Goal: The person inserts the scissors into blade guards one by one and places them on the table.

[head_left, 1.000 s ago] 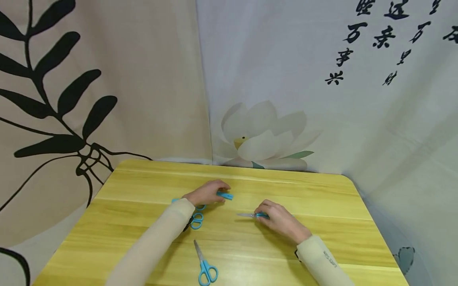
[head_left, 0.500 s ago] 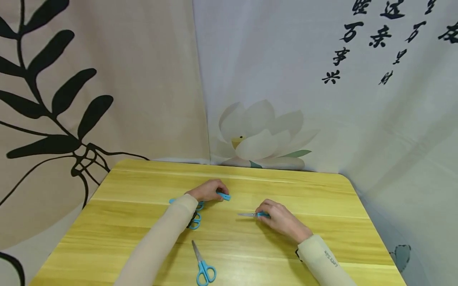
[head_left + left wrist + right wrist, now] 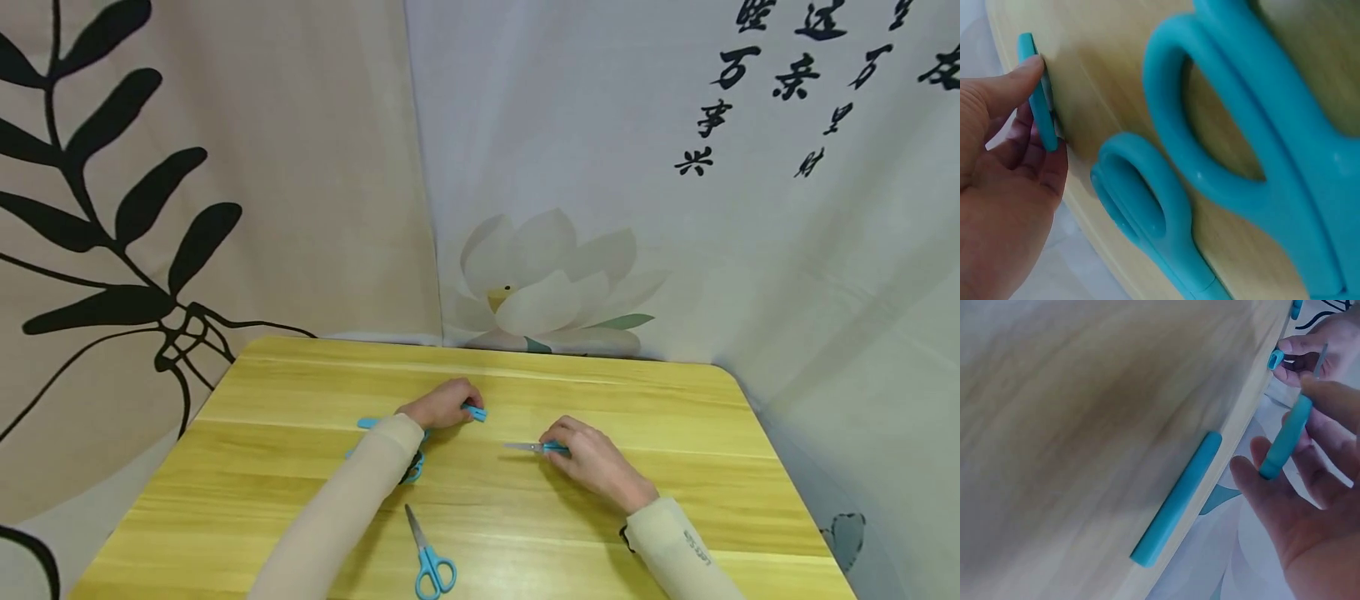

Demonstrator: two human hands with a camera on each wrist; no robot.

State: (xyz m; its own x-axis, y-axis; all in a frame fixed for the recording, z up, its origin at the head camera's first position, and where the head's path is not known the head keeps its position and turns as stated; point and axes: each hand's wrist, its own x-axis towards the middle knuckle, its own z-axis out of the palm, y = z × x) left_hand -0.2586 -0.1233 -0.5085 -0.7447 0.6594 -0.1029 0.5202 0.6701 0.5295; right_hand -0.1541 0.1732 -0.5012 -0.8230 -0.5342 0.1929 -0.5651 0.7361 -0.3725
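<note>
In the head view my left hand [image 3: 446,403] pinches a blue scissor blade cover [image 3: 476,412] between thumb and fingers, close over the table. Its hollow end shows in the right wrist view. To the right, my right hand [image 3: 592,460] holds small scissors [image 3: 556,448] by the blue handle, thin blade pointing left toward the cover. Blue scissors [image 3: 1147,200] and larger-looking scissors [image 3: 1285,162] lie near the left hand, mostly hidden under that forearm in the head view. Another blue cover [image 3: 1179,500] lies on the table beside the right hand in the right wrist view.
Scissors with a bare blade [image 3: 425,554] lie at the front of the wooden table [image 3: 525,533], left of centre. A printed curtain [image 3: 562,167] hangs behind the table's far edge. A blue tip [image 3: 367,423] sticks out left of the left forearm.
My left hand shifts slightly right with the blade cover, and the forearm hides more of the scissors beneath it. The right hand stays almost still with its scissors.
</note>
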